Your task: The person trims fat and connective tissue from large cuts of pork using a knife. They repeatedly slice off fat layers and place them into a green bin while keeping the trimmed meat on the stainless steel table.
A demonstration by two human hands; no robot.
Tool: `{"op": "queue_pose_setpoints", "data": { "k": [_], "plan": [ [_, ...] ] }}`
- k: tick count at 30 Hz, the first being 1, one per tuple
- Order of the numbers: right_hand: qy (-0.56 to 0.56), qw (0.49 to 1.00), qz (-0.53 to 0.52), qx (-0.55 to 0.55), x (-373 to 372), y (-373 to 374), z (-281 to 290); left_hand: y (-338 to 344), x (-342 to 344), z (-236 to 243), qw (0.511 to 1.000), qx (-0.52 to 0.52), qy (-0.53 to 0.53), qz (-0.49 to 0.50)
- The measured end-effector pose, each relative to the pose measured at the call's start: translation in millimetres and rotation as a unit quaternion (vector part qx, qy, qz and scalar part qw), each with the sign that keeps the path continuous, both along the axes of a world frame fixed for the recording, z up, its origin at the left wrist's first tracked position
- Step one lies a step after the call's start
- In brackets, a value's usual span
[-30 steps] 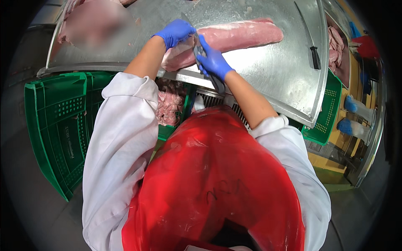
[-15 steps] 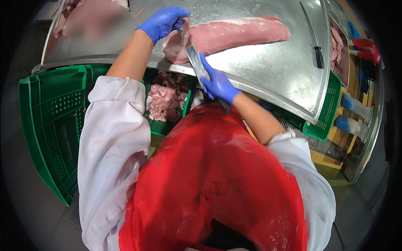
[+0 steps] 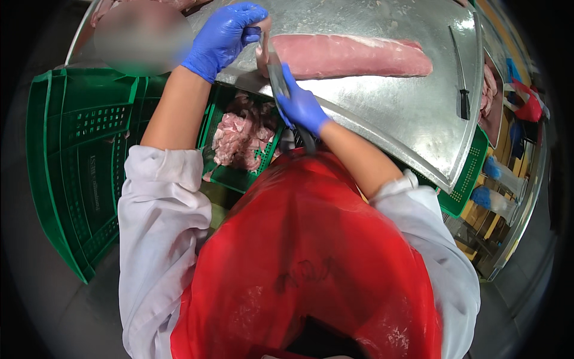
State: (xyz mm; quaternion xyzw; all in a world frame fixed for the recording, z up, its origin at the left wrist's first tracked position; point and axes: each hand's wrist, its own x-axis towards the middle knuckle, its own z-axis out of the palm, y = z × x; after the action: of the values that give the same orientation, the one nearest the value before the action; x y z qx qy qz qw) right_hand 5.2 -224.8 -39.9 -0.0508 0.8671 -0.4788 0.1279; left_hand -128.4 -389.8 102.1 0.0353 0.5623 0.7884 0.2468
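A long pink meat loin (image 3: 359,57) lies across the metal table (image 3: 376,107). At its left end my left hand (image 3: 220,40), in a blue glove, is closed on a thin strip of meat (image 3: 264,40) and holds it up. My right hand (image 3: 304,109), also gloved in blue, grips a knife (image 3: 275,75). The blade points up and away from me, lying against the strip beside the loin's left end. Whether the strip is still joined to the loin I cannot tell. My right fingers hide part of the knife's handle.
A green crate (image 3: 263,161) holding meat trimmings (image 3: 239,140) sits below the table's near edge. Another green crate (image 3: 72,173) stands at the left. On the table's right lies a thin black-handled rod (image 3: 464,102), like a sharpening steel. More meat (image 3: 488,90) is at far right.
The view has shifted, so the loin and table sit farther right. My left hand still pinches the meat strip. The knife blade has turned more upright and now lies against the strip.
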Motion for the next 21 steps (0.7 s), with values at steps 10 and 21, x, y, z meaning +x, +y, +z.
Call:
{"op": "queue_pose_setpoints", "data": {
  "k": [10,21],
  "plan": [
    [-0.12,0.977,-0.044,-0.169,11,-91,-2,-67,-10,115,0.981,0.189,0.035,0.036],
    [-0.123,0.972,-0.036,-0.197,42,95,63,25,-16,194,0.974,0.036,0.161,-0.154]
  ]
}}
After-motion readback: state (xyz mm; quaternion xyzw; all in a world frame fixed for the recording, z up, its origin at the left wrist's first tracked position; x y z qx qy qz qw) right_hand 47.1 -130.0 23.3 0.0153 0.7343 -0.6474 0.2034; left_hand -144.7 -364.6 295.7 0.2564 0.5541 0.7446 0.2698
